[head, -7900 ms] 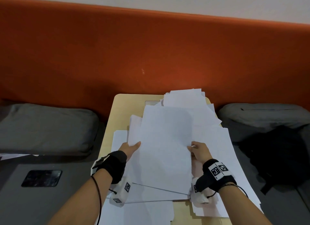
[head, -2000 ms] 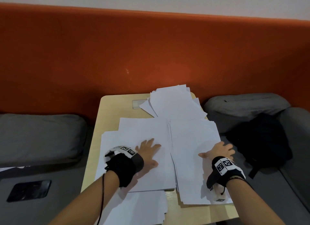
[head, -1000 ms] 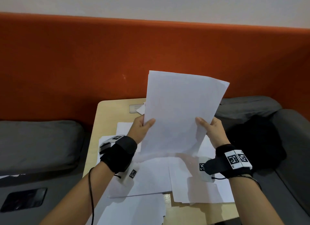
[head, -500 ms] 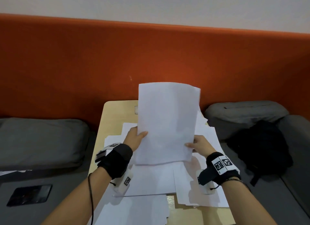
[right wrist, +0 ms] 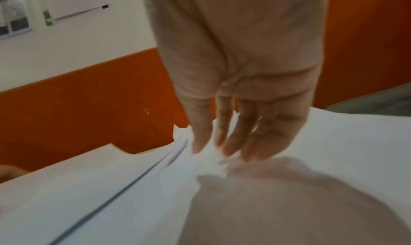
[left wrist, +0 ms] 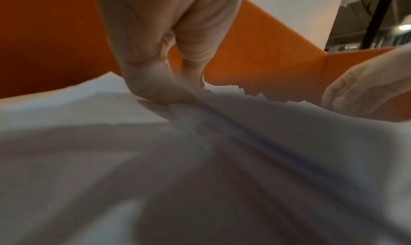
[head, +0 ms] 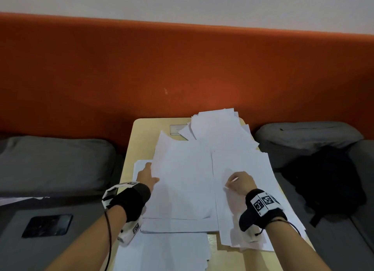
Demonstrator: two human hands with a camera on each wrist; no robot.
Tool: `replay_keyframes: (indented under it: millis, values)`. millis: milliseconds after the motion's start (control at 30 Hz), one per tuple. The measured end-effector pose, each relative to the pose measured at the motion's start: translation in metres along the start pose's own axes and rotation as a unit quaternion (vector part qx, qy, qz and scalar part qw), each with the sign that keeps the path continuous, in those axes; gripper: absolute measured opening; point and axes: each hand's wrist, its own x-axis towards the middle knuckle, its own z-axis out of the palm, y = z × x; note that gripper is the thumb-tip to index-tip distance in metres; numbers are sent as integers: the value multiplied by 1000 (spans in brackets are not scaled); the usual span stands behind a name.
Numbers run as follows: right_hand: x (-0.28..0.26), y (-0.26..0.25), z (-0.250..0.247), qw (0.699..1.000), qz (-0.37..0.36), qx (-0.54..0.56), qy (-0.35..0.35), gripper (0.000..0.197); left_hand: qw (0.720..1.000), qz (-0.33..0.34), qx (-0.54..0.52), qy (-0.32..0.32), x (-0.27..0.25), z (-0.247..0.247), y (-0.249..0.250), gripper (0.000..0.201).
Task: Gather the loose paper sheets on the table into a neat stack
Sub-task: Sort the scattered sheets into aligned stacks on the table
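White paper sheets cover the small beige table [head: 141,133]. A sheaf of sheets [head: 182,181] lies flat on the left pile. My left hand [head: 148,175] pinches its left edge, thumb on top; the left wrist view shows the left hand [left wrist: 177,90] closing on the paper. A second pile [head: 249,206] lies to the right. On it rests my right hand [head: 238,181], and in the right wrist view the right hand [right wrist: 222,148] has its fingers pointing down, tips touching the top sheet. A messy far pile [head: 218,129] and near sheets [head: 168,250] lie loose.
An orange padded backrest [head: 182,68] rises behind the table. Grey cushions sit at the left [head: 50,161] and right [head: 307,135]. A black backpack [head: 323,179] lies on the right seat, and a dark phone [head: 47,225] on the left one.
Both hands held the sheaf upright above the table; it now lies flat on the left pile. The right hand has let go and moved onto the right pile.
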Motion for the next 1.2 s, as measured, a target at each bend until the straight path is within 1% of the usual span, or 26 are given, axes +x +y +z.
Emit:
replay_keyframes:
  millis: [33, 67, 100, 133, 167, 200, 233, 300, 367, 433, 467, 500, 567, 600, 633, 667, 733, 767, 833, 900, 933, 1000, 1033, 1067, 1133, 1200]
  values:
    - [3, 5, -4, 998, 30, -22, 41, 19, 999, -2, 40, 1, 0, 2, -3, 67]
    - [6, 11, -8, 995, 65, -49, 62, 36, 994, 3, 108, 13, 1, 4, -3, 72]
    - [4, 15, -13, 989, 107, -78, 71, 51, 980, 8, 194, 31, 0, 5, 1, 78]
    - [4, 21, -15, 982, 144, -104, 71, 66, 962, 24, 267, 52, 0, 8, 5, 81]
    - [2, 25, -16, 975, 172, -123, 62, 78, 949, 40, 308, 64, -4, 11, 13, 83]
    - [3, 31, -14, 972, 181, -139, 53, 85, 942, 59, 325, 58, -7, 16, 21, 82]
    - [2, 35, -11, 970, 186, -153, 42, 89, 938, 84, 335, 37, -10, 22, 29, 81]
    - [3, 40, -5, 968, 182, -171, 36, 88, 919, 146, 363, -42, -18, 38, 42, 79]
    - [2, 39, -4, 966, 179, -182, 36, 86, 884, 206, 390, -152, -29, 58, 46, 79]
    - [2, 37, -4, 965, 180, -188, 35, 85, 853, 219, 406, -245, -40, 78, 38, 84]
    - [2, 38, -4, 964, 180, -190, 36, 84, 842, 219, 420, -260, -43, 89, 28, 87]
    - [1, 39, -3, 964, 180, -191, 37, 83, 833, 222, 438, -255, -45, 98, 20, 89]
    - [0, 41, -3, 964, 178, -196, 40, 82, 831, 234, 452, -223, -49, 103, 10, 96]
    - [-1, 43, -2, 963, 175, -200, 42, 83, 832, 251, 448, -209, -49, 103, 6, 105]
    - [-2, 43, -1, 963, 171, -204, 43, 82, 829, 280, 445, -193, -49, 102, 3, 107]
    - [-2, 43, 0, 962, 168, -209, 45, 82, 819, 305, 456, -167, -48, 99, 1, 96]
    - [-4, 45, 2, 961, 163, -218, 47, 82, 814, 298, 461, -188, -45, 104, -11, 65]
    - [-5, 45, 2, 961, 161, -221, 48, 82, 808, 337, 448, -181, -41, 112, -20, 56]
    - [-7, 46, 4, 959, 156, -229, 53, 81, 801, 403, 417, -149, -37, 123, -34, 51]
    - [-9, 45, 5, 959, 151, -233, 58, 80, 807, 434, 378, -133, -45, 117, -30, 49]
    - [-10, 45, 5, 959, 148, -234, 60, 80, 814, 433, 362, -135, -45, 115, -28, 49]
    - [-9, 47, 3, 961, 145, -225, 62, 81, 811, 437, 363, -141, -45, 115, -29, 49]
    - [-10, 49, 1, 963, 150, -213, 63, 84, 810, 435, 367, -142, -45, 114, -29, 51]
    - [-9, 52, -2, 965, 163, -195, 65, 89, 816, 422, 371, -139, -44, 115, -32, 54]
    - [-9, 58, -9, 963, 202, -162, 69, 104, 831, 390, 374, -133, -42, 110, -33, 67]
    - [-11, 63, -14, 957, 226, -162, 80, 112, 832, 368, 397, -119, -42, 106, -32, 85]
